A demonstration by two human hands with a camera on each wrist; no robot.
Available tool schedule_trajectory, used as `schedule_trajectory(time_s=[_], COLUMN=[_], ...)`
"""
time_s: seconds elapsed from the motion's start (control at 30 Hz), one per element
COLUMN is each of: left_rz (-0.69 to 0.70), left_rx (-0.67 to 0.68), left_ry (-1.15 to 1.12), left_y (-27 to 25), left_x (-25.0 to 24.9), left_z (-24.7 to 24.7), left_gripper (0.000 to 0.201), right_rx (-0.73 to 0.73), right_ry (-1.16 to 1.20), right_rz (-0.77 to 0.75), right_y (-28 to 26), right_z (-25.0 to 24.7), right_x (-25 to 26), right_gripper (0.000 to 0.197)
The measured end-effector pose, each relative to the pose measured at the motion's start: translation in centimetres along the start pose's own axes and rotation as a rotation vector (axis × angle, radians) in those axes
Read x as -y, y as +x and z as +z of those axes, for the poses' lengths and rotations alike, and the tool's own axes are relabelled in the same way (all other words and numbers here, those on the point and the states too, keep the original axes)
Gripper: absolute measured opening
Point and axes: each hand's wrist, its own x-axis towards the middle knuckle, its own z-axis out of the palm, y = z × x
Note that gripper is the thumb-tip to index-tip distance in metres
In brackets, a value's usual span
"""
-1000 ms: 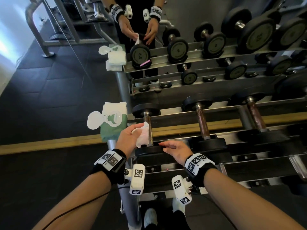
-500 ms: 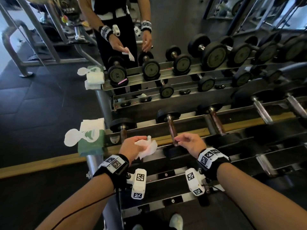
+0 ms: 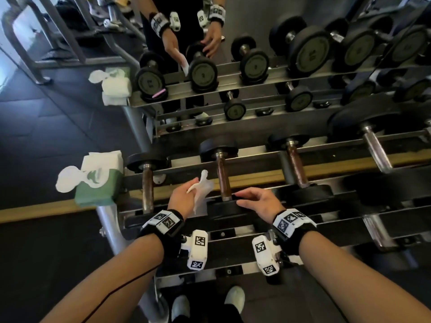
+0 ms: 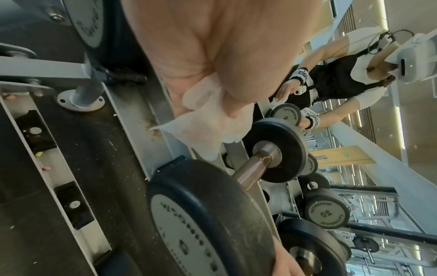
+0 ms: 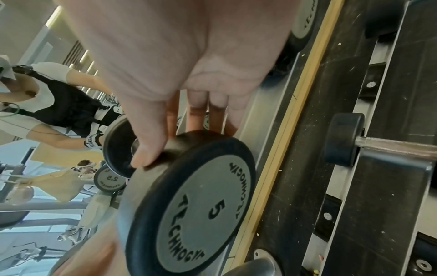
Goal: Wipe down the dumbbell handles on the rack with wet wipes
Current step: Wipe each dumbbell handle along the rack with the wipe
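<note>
Now our wet wipe (image 3: 202, 186) has left the first handle (image 3: 147, 185) and hangs pinched in our left hand (image 3: 184, 198) beside the second handle (image 3: 223, 178); our right hand (image 3: 258, 201) has shifted onto its near weight, fingers relaxed, steadying. That bar looks next.

My left hand (image 3: 183, 198) hides most of the crumpled white wet wipe (image 3: 202, 189), and its fingers are out of sight in both views. The near end of the rusty brown dumbbell handle (image 3: 223, 180) disappears behind the black rubber weight disc (image 5: 189, 203). My right hand's fingers (image 5: 197, 104) are cut short by that disc.
</note>
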Motion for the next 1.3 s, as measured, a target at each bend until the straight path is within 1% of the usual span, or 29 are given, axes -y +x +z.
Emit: schedule_trajectory(time_s=[0.07, 0.17, 0.2, 0.27, 0.37, 0.53, 0.57, 0.67, 0.73, 0.83, 0.9, 0.97, 1.0, 1.07, 1.1, 1.13, 1.17, 1.23, 1.27, 1.3], left_rz=[0.058, 0.132, 0.15, 0.176, 0.195, 0.239, 0.238, 0.211, 0.224, 0.245, 0.253, 0.238, 0.232, 0.249, 0.272, 0.287, 0.286, 0.249, 0.252, 0.266], left_rx=[-0.022, -0.095, -0.099, -0.09, -0.027, 0.085, 0.106, 0.14, 0.148, 0.194, 0.207, 0.169, 0.135, 0.036, -0.016, -0.057, -0.078, -0.101, -0.097, -0.061], left_ry=[-0.043, 0.012, 0.007, 0.03, 0.195, 0.358, 0.373, 0.324, 0.325, 0.401, 0.392, 0.381, 0.418, 0.538, 0.554, 0.53, 0.453, 0.303, 0.316, 0.369], left_y=[1.0, 2.7, 3.1, 4.0, 4.7, 5.0, 4.9, 4.3, 3.8, 3.0, 2.6, 2.6, 2.8, 3.4, 3.8, 4.2, 4.4, 4.6, 4.6, 4.5], left_x=[-0.4, -1.5, -1.8, -2.1, -2.1, -1.9, -1.8, -1.4, -1.1, -0.9, -0.7, -0.6, -0.6, -0.9, -1.2, -1.6, -2.0, -2.5, -2.7, -2.6], left_z=[0.6, 1.6, 2.1, 2.8, 3.7, 4.5, 4.5, 4.5, 4.2, 3.9, 3.5, 2.8, 2.5, 2.0, 1.9, 1.9, 2.1, 3.1, 3.6, 4.2], left_gripper=[0.037, 0.031, 0.027, 0.026, 0.033, 0.041, 0.043, 0.043, 0.042, 0.041, 0.038, 0.034, 0.033, 0.031, 0.026, 0.021, 0.02, 0.03, 0.034, 0.036], right_rx=[0.029, 0.062, 0.073, 0.091, 0.089, 0.027, 0.023, 0.013, 0.002, 0.013, 0.021, 0.012, 0.007, 0.005, 0.007, 0.011, 0.012, 0.012, 0.011, 0.008], right_ry=[-0.008, -0.019, -0.023, -0.022, 0.009, 0.103, 0.11, 0.116, 0.12, 0.113, 0.12, 0.139, 0.148, 0.153, 0.151, 0.148, 0.143, 0.141, 0.145, 0.149], right_rz=[0.003, 0.018, 0.023, 0.024, 0.011, -0.004, -0.004, 0.004, 0.014, 0.034, 0.039, 0.035, 0.032, 0.031, 0.036, 0.041, 0.046, 0.05, 0.052, 0.053], right_y=[0.6, 1.5, 1.7, 2.0, 1.8, 1.3, 1.2, 1.1, 0.9, 0.7, 0.5, 0.3, 0.3, 0.2, 0.2, 0.3, 0.3, 0.4, 0.5, 0.5], right_z=[-0.5, -1.0, -1.1, -1.2, -1.0, -0.3, -0.3, -0.1, -0.1, -0.2, -0.2, -0.1, 0.0, 0.1, 0.0, 0.0, 0.0, -0.1, 0.0, 0.0], right_x=[-0.4, -1.0, -1.2, -1.6, -2.1, -2.6, -2.6, -2.7, -2.5, -2.0, -1.9, -1.8, -1.9, -2.0, -2.1, -2.2, -2.3, -2.4, -2.4, -2.4], right_gripper=[0.024, 0.02, 0.019, 0.017, 0.015, 0.014, 0.014, 0.014, 0.014, 0.015, 0.015, 0.015, 0.015, 0.015, 0.015, 0.015, 0.015, 0.015, 0.015, 0.015])
